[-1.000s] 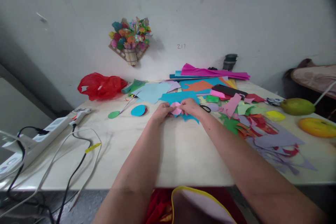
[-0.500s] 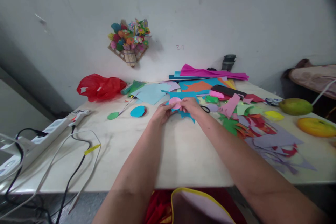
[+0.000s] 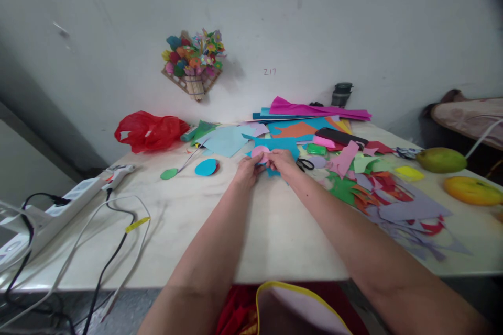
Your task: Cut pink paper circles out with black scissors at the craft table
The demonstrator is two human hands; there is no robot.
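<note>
A pink paper circle (image 3: 259, 153) is pinched between both hands near the middle of the table. My left hand (image 3: 248, 168) grips its left and lower edge, and my right hand (image 3: 281, 159) closes on its right side. Behind the circle lies a jagged blue paper sheet (image 3: 288, 144). Black scissor handles (image 3: 306, 164) show just right of my right hand; the blades are hidden. To the left lie a blue paper oval (image 3: 206, 167), with a red edge showing at its right, and a green oval (image 3: 169, 174) joined to a thin stem.
Paper scraps (image 3: 408, 207) cover the right side, near two mangoes (image 3: 442, 160). A dark phone (image 3: 341, 136) and rolled magenta paper (image 3: 320, 110) lie at the back. A red plastic bag (image 3: 151, 132), power strip (image 3: 65, 209) and loose cables occupy the left.
Both hands have shifted very slightly, still holding the pink circle. More of the scissor handles shows beside my right hand.
</note>
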